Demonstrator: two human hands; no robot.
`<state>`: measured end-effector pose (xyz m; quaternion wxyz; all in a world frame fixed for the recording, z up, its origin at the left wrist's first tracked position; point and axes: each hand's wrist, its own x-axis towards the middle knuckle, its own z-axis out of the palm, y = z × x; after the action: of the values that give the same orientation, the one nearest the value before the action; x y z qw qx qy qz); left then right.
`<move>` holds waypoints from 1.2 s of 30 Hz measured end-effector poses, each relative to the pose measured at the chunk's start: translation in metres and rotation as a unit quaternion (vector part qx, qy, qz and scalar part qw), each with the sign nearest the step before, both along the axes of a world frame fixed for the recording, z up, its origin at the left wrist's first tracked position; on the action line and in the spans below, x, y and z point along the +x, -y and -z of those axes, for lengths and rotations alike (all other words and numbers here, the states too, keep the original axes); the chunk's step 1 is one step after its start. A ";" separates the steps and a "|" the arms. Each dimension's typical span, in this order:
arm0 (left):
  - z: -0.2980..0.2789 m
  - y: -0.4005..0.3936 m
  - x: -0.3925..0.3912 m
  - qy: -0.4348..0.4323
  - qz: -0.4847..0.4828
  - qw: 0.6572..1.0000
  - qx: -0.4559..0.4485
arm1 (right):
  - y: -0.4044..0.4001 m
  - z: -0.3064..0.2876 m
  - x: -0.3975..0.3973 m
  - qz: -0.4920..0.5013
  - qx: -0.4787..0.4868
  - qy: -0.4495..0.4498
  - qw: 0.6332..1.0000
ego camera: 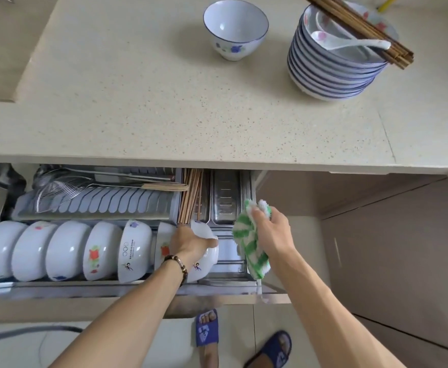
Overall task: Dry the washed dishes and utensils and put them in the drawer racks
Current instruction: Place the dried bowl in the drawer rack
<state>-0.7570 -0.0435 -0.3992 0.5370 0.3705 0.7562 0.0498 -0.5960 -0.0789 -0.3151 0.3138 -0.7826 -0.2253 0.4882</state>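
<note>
The pale speckled surface point(138, 102) fills the upper part of the view. Below its front edge a metal drawer rack point(127, 286) is pulled out over the floor.

On the surface, at the far right, stands a stack of blue-rimmed plates point(331, 73). A bundle of brown chopsticks point(363, 30) lies slanted across the top of the stack, and a white spoon point(350, 41) with a pink flower rests in the top dish beneath them. To the left of the stack, well apart from it, a single white bowl point(235, 27) with a blue rim and blue flowers stands upright.

In the front of the drawer a row of white bowls point(66, 251) stands on edge, leaning one against the next. Behind them, in the plate slots, lie a wire skimmer point(58, 189) and long-handled utensils. More chopsticks point(191, 197) lie in a narrow tray just right of those slots.

The left hand point(188, 243), with a bead bracelet point(177, 264) at its wrist, grips one more white bowl point(207, 251) at the right end of the row, fingers curled over its rim, the bowl on edge in the rack. The right hand point(273, 229) is just to the right, above the drawer's right end, clutching a green-and-white cloth point(252, 245) that hangs down from its fingers.

On the floor below are two feet in blue slippers point(207, 330).
</note>
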 end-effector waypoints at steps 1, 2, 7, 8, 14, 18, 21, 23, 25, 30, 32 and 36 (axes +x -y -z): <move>0.002 0.001 0.000 0.000 0.002 1.000 -0.001 | -0.001 0.001 -0.001 -0.003 0.000 0.002 1.000; 0.004 0.001 -0.001 0.000 0.003 1.000 -0.001 | -0.001 0.002 -0.002 -0.005 0.000 0.003 1.000; 0.015 0.003 -0.006 -0.004 0.010 1.000 0.005 | -0.002 0.008 -0.006 -0.005 0.001 0.000 1.000; 0.015 0.002 -0.006 -0.007 0.016 1.000 0.006 | -0.001 0.010 -0.006 -0.003 0.000 0.001 1.000; 0.003 0.007 -0.006 -0.036 0.061 0.997 0.039 | 0.003 0.010 -0.007 0.005 -0.010 0.002 1.000; -0.027 0.013 -0.011 -0.063 0.143 0.980 0.120 | -0.003 -0.007 -0.009 0.009 0.001 0.000 1.000; -0.062 0.005 -0.010 -0.090 0.224 0.943 0.228 | -0.014 -0.030 -0.010 0.016 0.025 -0.006 1.000; -0.087 -0.006 -0.006 -0.101 0.256 0.918 0.286 | -0.024 -0.047 -0.010 0.027 0.046 -0.008 0.999; -0.112 -0.022 -0.001 -0.126 0.278 0.892 0.332 | -0.036 -0.064 -0.009 0.046 0.066 -0.017 0.997; -0.163 -0.078 0.011 -0.211 0.306 0.840 0.395 | -0.083 -0.107 -0.001 0.077 0.100 -0.062 0.990; -0.178 -0.104 0.017 -0.218 0.296 0.832 0.415 | -0.106 -0.122 0.010 0.083 0.124 -0.075 0.986; -0.190 -0.155 0.029 -0.252 0.292 0.818 0.428 | -0.158 -0.130 0.026 0.124 0.138 -0.067 0.980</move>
<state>-0.7282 0.1118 -0.2093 0.1048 0.7658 0.6241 0.1142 -0.5697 0.0793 -0.1854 0.4911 -0.7193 -0.1702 0.4610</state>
